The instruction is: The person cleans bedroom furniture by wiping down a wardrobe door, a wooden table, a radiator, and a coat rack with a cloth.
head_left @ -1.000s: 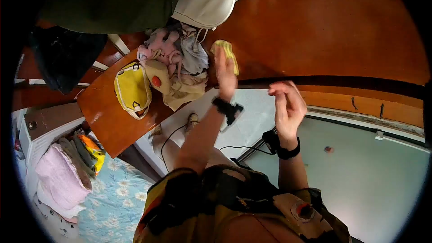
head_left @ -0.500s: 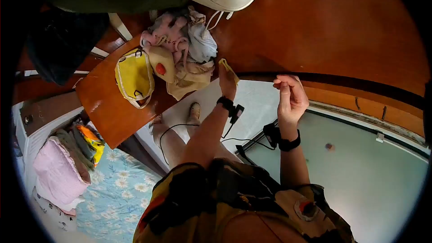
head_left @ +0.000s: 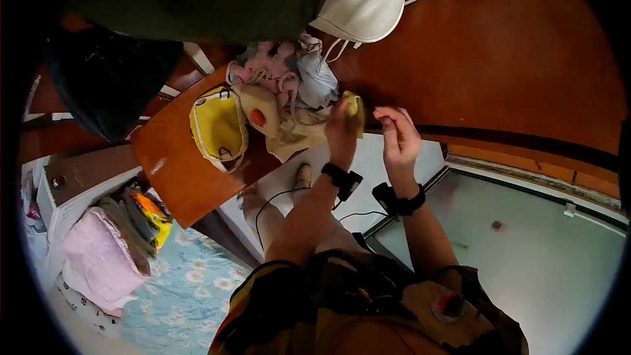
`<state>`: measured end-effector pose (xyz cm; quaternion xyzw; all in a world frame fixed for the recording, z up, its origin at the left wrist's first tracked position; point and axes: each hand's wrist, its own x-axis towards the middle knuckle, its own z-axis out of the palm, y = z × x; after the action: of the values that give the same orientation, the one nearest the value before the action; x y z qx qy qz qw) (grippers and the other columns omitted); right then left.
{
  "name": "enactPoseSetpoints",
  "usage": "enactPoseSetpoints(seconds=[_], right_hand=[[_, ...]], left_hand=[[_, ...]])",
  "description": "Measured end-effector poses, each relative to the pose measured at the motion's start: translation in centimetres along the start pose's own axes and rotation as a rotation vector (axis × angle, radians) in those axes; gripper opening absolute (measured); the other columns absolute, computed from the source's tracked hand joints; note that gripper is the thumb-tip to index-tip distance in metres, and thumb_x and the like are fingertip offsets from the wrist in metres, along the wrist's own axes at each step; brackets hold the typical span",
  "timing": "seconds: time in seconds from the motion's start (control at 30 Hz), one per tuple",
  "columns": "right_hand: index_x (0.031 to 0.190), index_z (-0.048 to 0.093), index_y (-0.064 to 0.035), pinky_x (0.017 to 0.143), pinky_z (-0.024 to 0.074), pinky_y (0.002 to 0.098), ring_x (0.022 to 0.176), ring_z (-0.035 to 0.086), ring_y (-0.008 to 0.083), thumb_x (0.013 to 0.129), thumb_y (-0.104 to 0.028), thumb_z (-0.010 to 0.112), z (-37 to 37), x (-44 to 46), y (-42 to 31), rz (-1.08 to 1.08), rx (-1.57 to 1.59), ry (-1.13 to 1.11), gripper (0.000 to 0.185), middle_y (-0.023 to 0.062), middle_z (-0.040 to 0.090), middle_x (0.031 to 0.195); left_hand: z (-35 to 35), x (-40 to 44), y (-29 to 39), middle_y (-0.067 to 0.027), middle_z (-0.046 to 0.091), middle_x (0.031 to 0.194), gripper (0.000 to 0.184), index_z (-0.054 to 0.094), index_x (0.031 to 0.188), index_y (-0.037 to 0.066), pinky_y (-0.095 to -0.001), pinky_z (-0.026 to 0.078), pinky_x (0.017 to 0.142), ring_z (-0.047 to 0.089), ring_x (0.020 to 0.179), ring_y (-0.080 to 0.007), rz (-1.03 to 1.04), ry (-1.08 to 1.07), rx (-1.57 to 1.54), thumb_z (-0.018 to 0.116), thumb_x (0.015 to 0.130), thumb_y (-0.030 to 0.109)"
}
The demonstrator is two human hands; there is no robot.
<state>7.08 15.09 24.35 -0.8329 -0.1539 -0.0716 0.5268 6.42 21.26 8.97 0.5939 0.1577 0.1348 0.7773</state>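
My left hand (head_left: 342,137) is closed on a small yellow cloth piece (head_left: 355,113) with a pale edge, held up just off the front edge of the brown wooden table (head_left: 480,72). Close by on its right is my right hand (head_left: 401,137), fingers curled and thumb pressed to the fingertips; whether anything is pinched there I cannot make out. Left of my hands lie a yellow pouch (head_left: 218,128) with white trim, a beige cloth item with a red round patch (head_left: 257,117), a pink cloth item (head_left: 266,66) and a grey cloth bag (head_left: 317,79).
A white bag with cords (head_left: 365,3) lies at the back of the table, beside a dark green item (head_left: 197,0). A dark bag (head_left: 108,82) is at left. Below are a flowered bed (head_left: 190,283) and a pink pillow (head_left: 105,256). A thin black cable (head_left: 358,215) reaches my wrist straps.
My right hand has moved left and come nearer to my left hand. The yellow cloth piece in my left hand has turned and shows more of itself. The whole view has shifted slightly.
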Motion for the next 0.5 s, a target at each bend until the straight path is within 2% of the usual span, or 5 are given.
enactPoseSetpoints(seconds=[0.13,0.17,0.23,0.37,0.5], right_hand=[[0.133,0.050,-0.0005,0.087,0.0476,0.0286,0.102,0.059,0.0236,0.089,-0.013,0.065,5.2,-0.2,10.9,0.059,-0.122,-0.165,0.048,0.0170,0.058,0.123],[0.144,0.036,-0.0033,0.098,0.0419,0.0315,0.116,0.054,0.0262,0.086,-0.015,0.070,6.6,-0.2,12.8,0.151,-0.109,-0.221,0.069,0.0171,0.053,0.131],[0.149,0.027,-0.0050,0.105,0.0362,0.0335,0.129,0.043,0.0252,0.083,-0.015,0.074,9.1,0.6,15.3,0.567,0.235,-0.352,0.082,0.0156,0.044,0.141],[0.150,0.023,-0.0056,0.105,0.0372,0.0361,0.133,0.038,0.0243,0.081,-0.018,0.077,14.2,0.6,22.0,0.303,0.177,-0.304,0.089,0.0146,0.038,0.145],[0.144,0.032,-0.0050,0.102,0.0407,0.0369,0.130,0.042,0.0243,0.080,-0.017,0.077,16.4,0.8,20.5,0.417,0.302,-0.258,0.079,0.0133,0.044,0.140]], left_hand=[[-6.3,0.6,3.7,-0.0144,0.063,0.114,0.043,0.054,0.126,-0.001,-0.0332,0.047,0.090,0.060,0.101,-0.0254,0.070,0.206,0.156,0.050,0.084,-0.002],[-7.1,0.6,4.5,-0.0133,0.063,0.112,0.043,0.055,0.126,-0.001,-0.0322,0.047,0.090,0.060,0.102,-0.0232,0.032,0.248,0.087,0.049,0.083,-0.003],[-8.4,0.4,5.4,-0.0127,0.063,0.112,0.043,0.055,0.125,-0.002,-0.0318,0.047,0.090,0.060,0.101,-0.0224,0.026,0.199,0.117,0.049,0.082,-0.003],[-9.8,0.1,6.7,-0.0110,0.063,0.113,0.044,0.055,0.125,-0.002,-0.0310,0.047,0.090,0.060,0.099,-0.0205,-0.034,0.066,0.132,0.048,0.082,-0.005],[-11.9,0.3,5.8,-0.0114,0.062,0.114,0.045,0.054,0.125,-0.002,-0.0305,0.048,0.087,0.059,0.098,-0.0190,0.010,0.008,0.224,0.046,0.081,-0.006]])
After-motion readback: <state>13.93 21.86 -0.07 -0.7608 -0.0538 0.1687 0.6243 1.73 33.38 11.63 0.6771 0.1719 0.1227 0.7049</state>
